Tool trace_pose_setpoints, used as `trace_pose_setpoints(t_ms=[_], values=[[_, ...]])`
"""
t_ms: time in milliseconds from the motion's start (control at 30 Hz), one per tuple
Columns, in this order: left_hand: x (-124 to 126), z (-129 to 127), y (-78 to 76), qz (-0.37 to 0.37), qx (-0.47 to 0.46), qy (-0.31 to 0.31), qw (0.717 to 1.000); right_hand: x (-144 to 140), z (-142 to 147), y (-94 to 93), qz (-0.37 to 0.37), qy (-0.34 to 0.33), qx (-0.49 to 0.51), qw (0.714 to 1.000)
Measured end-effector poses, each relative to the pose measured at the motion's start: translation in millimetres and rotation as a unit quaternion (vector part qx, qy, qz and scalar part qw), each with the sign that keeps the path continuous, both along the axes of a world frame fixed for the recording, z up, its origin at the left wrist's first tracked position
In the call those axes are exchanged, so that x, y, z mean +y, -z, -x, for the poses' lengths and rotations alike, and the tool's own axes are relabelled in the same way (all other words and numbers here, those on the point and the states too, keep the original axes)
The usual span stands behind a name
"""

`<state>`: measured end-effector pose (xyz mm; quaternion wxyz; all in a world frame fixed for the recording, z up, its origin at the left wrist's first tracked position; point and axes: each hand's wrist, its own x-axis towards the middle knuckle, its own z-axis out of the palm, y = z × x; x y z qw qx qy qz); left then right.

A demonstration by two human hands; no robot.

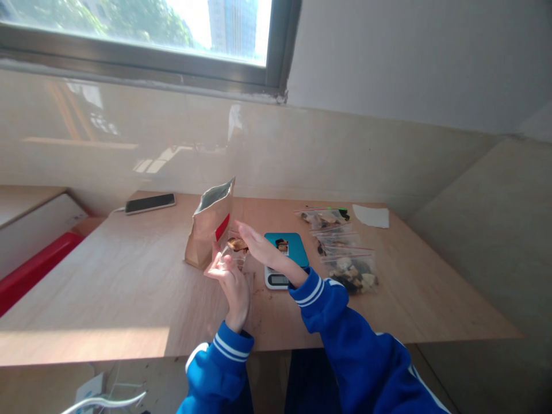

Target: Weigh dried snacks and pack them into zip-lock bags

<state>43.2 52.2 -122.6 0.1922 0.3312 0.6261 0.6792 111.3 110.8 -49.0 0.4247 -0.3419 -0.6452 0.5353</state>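
My left hand (230, 280) holds a small clear zip bag (235, 257) upright above the wooden table (129, 287). My right hand (261, 247) reaches over that bag's mouth, its fingers pinched on brown dried pieces (237, 244). Just behind the bag stands an open brown paper pouch (210, 224) with a red label. To the right of my hands sits a small kitchen scale (287, 259) with a teal platform and a few dried pieces on it.
Three filled clear zip bags (350, 271) lie in a row right of the scale. A white paper (371, 216) lies at the far right. A phone (150, 203) on a cable rests at the far left. A red-edged box (34, 264) stands left of the table.
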Motion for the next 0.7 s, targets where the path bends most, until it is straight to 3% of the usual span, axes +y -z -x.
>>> trace_pose_setpoints(t_ms=[133,233,333,400,500,567,633,700], values=[[-3.9,5.0,-4.1,-0.005,-0.002,0.018,1.0,-4.4,-14.2,-9.7,-0.004,-0.018,0.028,0.999],[-9.2,10.7,-8.1,-0.009,-0.001,0.027,1.0,-5.2,-31.2,-8.1,-0.052,0.08,0.015,0.995],[-17.9,18.1,-9.9,-0.016,-0.002,0.021,1.0,-9.8,-43.8,9.8,-0.13,0.173,-0.147,0.965],[-25.2,22.4,-9.8,-0.022,0.003,0.013,1.0,-18.3,-44.1,28.5,-0.191,0.117,-0.298,0.928],[-35.4,26.2,-9.5,-0.029,0.019,0.006,0.999,-34.4,-33.2,55.7,-0.286,-0.019,-0.46,0.84],[-40.2,27.7,-9.9,-0.031,0.025,0.016,0.999,-41.2,-25.0,65.9,-0.325,-0.04,-0.519,0.79],[-43.2,29.3,-11.3,-0.03,0.026,0.025,0.999,-42.3,-21.7,65.1,-0.329,-0.032,-0.536,0.777],[-44.7,30.7,-14.2,-0.023,0.023,0.024,0.999,-39.2,-24.2,51.9,-0.302,0.0,-0.51,0.806]])
